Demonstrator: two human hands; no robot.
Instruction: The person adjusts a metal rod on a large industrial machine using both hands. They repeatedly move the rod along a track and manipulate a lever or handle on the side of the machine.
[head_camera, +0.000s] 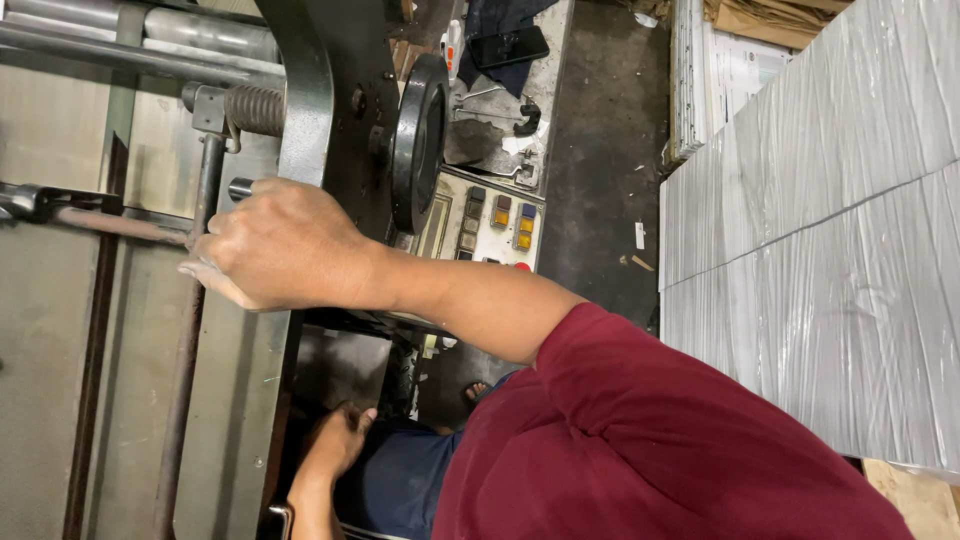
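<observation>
View rotated a quarter turn. One hand (275, 245), at the end of the maroon-sleeved arm, has its fingers (215, 285) curled shut around a thin dark metal rod (190, 340) of the grey machine frame (305, 90), just beside the coiled spring (255, 108) and short of the black handwheel (420, 140); whether it is the left or right hand cannot be told. The grip looks firm, as if to brace or pull. A second hand (335, 440), below the frame edge, rests loosely against it, its fingers hidden, state undeterminable. Beyond the handwheel lies a button panel (495, 225); wrapped grey sheet stacks (830, 230) stand well apart from it, cut off.
</observation>
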